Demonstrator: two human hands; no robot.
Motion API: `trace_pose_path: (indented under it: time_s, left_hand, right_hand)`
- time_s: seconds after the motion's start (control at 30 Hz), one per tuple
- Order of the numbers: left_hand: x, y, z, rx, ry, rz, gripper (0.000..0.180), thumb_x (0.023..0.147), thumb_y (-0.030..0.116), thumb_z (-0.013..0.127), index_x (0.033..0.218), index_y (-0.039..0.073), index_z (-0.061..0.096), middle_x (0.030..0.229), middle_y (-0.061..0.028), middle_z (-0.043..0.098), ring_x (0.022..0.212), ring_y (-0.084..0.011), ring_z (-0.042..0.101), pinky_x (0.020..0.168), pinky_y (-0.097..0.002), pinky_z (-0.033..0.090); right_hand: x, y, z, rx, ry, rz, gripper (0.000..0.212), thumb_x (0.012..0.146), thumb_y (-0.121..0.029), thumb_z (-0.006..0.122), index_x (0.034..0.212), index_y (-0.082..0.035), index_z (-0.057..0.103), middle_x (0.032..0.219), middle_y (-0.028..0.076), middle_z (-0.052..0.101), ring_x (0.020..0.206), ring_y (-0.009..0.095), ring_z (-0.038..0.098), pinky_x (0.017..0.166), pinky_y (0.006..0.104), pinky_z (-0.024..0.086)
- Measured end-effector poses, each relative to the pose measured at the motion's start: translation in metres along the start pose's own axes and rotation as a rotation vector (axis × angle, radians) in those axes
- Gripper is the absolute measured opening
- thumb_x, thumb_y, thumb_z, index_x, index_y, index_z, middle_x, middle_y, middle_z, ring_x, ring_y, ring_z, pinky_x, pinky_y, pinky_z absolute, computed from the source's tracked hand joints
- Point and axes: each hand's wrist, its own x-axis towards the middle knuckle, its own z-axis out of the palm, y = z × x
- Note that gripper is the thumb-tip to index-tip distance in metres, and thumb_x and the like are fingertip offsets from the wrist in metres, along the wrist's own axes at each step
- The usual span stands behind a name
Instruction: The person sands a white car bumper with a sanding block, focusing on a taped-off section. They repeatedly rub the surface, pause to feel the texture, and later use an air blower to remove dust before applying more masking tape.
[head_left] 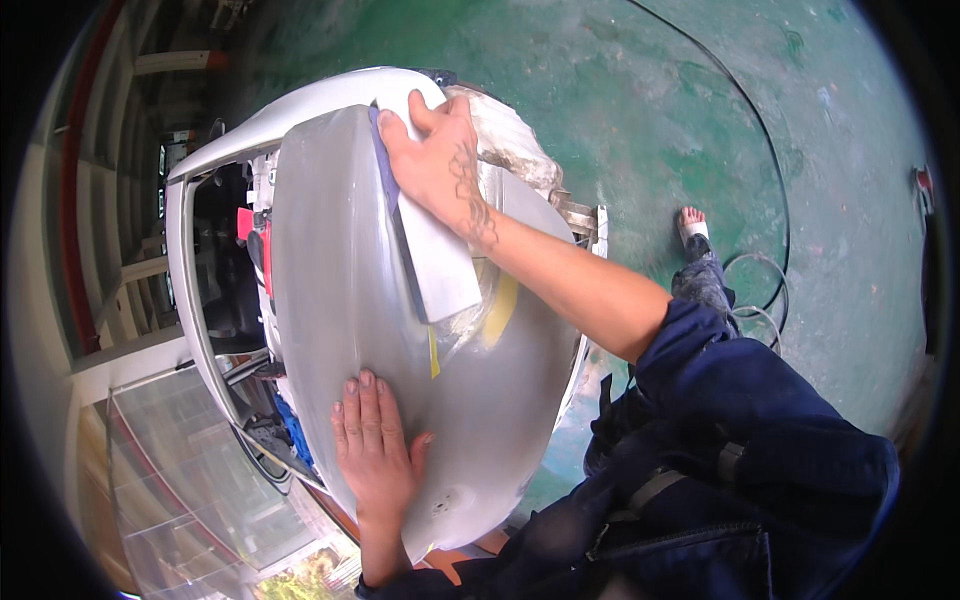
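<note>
A large grey, matte car body panel (320, 250) curves across the middle of the view. My right hand (435, 150) wraps around the upper part of a long white sanding block (445, 275), its thumb along the left edge, where a purple strip (383, 160) shows. The block lies along a ridge of the panel; its underside is hidden. Lower down, my left hand (375, 440) rests flat on the panel, fingers stretched out and holding nothing. Between the hands, yellow tape (500, 312) and clear film (467, 325) stick to the surface.
White car bodywork (300, 97) frames the panel at the top and left, around a dark opening (225, 260) with red and blue items. A black hose (765, 135) curves over the green floor (640, 110). My foot (692, 228) stands at right. Glass panes (160, 480) stand lower left.
</note>
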Motion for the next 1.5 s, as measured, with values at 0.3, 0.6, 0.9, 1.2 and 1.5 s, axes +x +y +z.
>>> trace_pose_path:
  time_s: [0.3, 0.6, 0.9, 1.2, 1.5]
  left_hand:
    - [-0.003, -0.005, 0.002, 0.007, 0.036, 0.029, 0.077, 0.105, 0.050, 0.045, 0.156, -0.007, 0.036, 0.163, -0.0239, 0.037, 0.151, -0.0461, 0.035, 0.122, -0.0601, 0.027]
    - [-0.006, -0.005, 0.006, -0.010, 0.047, 0.015, 0.076, 0.105, 0.049, 0.045, 0.155, -0.007, 0.037, 0.163, -0.0241, 0.037, 0.150, -0.0455, 0.036, 0.121, -0.0599, 0.027]
    - [-0.010, -0.003, 0.005, 0.003, 0.040, 0.011, 0.075, 0.106, 0.048, 0.045, 0.155, -0.008, 0.038, 0.162, -0.0246, 0.038, 0.150, -0.0455, 0.036, 0.121, -0.0600, 0.027]
    - [0.005, -0.001, 0.007, -0.002, 0.062, 0.023, 0.076, 0.105, 0.049, 0.047, 0.156, -0.006, 0.037, 0.162, -0.0244, 0.038, 0.150, -0.0451, 0.035, 0.122, -0.0601, 0.027]
    - [-0.002, 0.001, 0.001, 0.000, 0.033, 0.019, 0.076, 0.105, 0.049, 0.047, 0.155, -0.007, 0.038, 0.162, -0.0244, 0.038, 0.151, -0.0451, 0.035, 0.121, -0.0597, 0.028]
  right_hand:
    - [-0.034, 0.004, -0.003, -0.043, 0.044, -0.076, 0.058, 0.094, -0.031, 0.067, 0.131, 0.013, 0.061, 0.118, 0.032, 0.049, 0.111, 0.047, 0.056, 0.097, 0.0471, 0.047]
    - [-0.111, 0.015, -0.011, 0.009, -0.054, -0.078, 0.057, 0.094, -0.027, 0.070, 0.137, 0.009, 0.059, 0.119, 0.036, 0.049, 0.112, 0.049, 0.056, 0.095, 0.0496, 0.049]
    - [-0.123, 0.020, -0.008, -0.009, 0.008, -0.119, 0.061, 0.094, -0.032, 0.068, 0.133, 0.013, 0.058, 0.117, 0.032, 0.050, 0.111, 0.047, 0.055, 0.094, 0.0483, 0.047]
    - [-0.102, 0.011, -0.012, 0.006, 0.049, -0.089, 0.059, 0.094, -0.028, 0.068, 0.136, 0.012, 0.058, 0.119, 0.035, 0.049, 0.110, 0.048, 0.056, 0.094, 0.0482, 0.049]
    - [-0.048, 0.009, -0.009, 0.018, 0.044, 0.005, 0.052, 0.094, -0.029, 0.069, 0.130, 0.009, 0.063, 0.117, 0.032, 0.051, 0.109, 0.047, 0.058, 0.093, 0.0482, 0.050]
